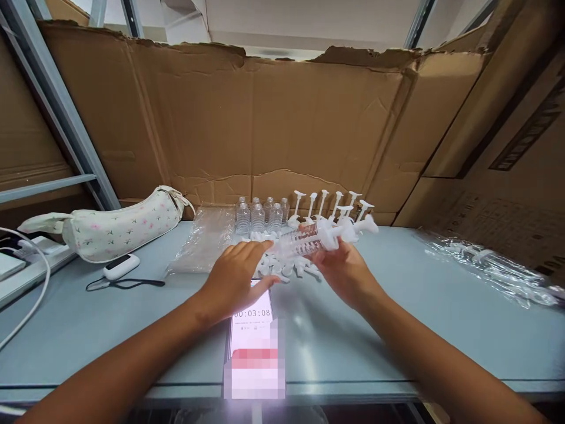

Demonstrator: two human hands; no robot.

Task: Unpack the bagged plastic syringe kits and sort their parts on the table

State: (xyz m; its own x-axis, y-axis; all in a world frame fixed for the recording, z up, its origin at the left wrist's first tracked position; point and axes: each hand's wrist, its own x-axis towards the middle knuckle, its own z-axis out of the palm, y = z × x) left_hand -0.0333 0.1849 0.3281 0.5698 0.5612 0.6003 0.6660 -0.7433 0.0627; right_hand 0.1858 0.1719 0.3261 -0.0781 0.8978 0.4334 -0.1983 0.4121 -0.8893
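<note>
My right hand (342, 268) is closed around a clear ribbed plastic bottle (300, 240) with a white pump top (351, 228). The bottle lies tilted in the air, its pump end pointing right. At the bottle's left end is my left hand (236, 274), thumb spread from the fingers; I cannot tell whether its fingertips touch the bottle. Beneath the hands lies a pile of small white plastic parts (286, 270). Behind them stand several clear bottles (258, 218). Several white pump tops (324, 203) stand upright to their right, partly hidden by the held bottle.
A phone (251, 341) showing a timer lies in front. Left are a clear plastic bag (200, 241), a patterned pouch (123, 227), a white device (120, 267) with a black strap and a white cable (42, 294). Plastic wrapping (498, 271) lies right; cardboard (282, 118) stands behind.
</note>
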